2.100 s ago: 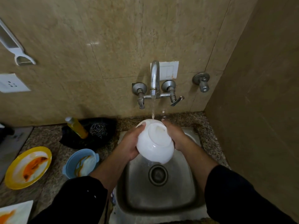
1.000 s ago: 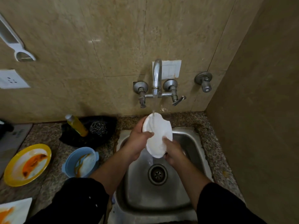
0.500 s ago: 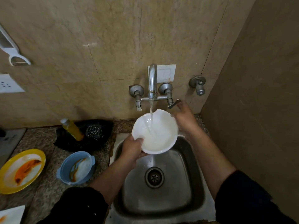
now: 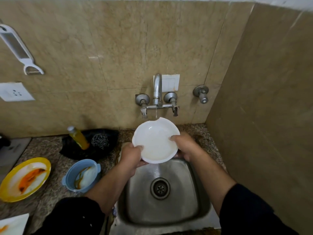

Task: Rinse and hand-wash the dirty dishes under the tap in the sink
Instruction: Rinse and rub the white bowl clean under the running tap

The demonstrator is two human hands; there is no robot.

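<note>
A white bowl [image 4: 155,141] is held mouth up over the steel sink [image 4: 191,192], just below the tap [image 4: 157,89]. My left hand [image 4: 130,156] grips its left rim, thumb inside. On the right rim, my right hand [image 4: 184,146] grips with the thumb over the edge. Only a thin trickle falls from the spout, and water pours off the bowl's near edge into the sink. A dirty blue bowl [image 4: 81,175] and a stained yellow plate [image 4: 23,178] stand on the counter at the left.
A yellow soap bottle [image 4: 77,137] and a steel scrubber [image 4: 100,140] lie on a black cloth behind the blue bowl. A stained white plate [image 4: 11,224] shows at the bottom left corner. A side wall stands close on the right, with a separate valve [image 4: 201,94] near it.
My right hand has left the right tap handle and come back to the bowl's rim. The water stream has thinned to a trickle. The bowl is lower and tipped slightly toward me.
</note>
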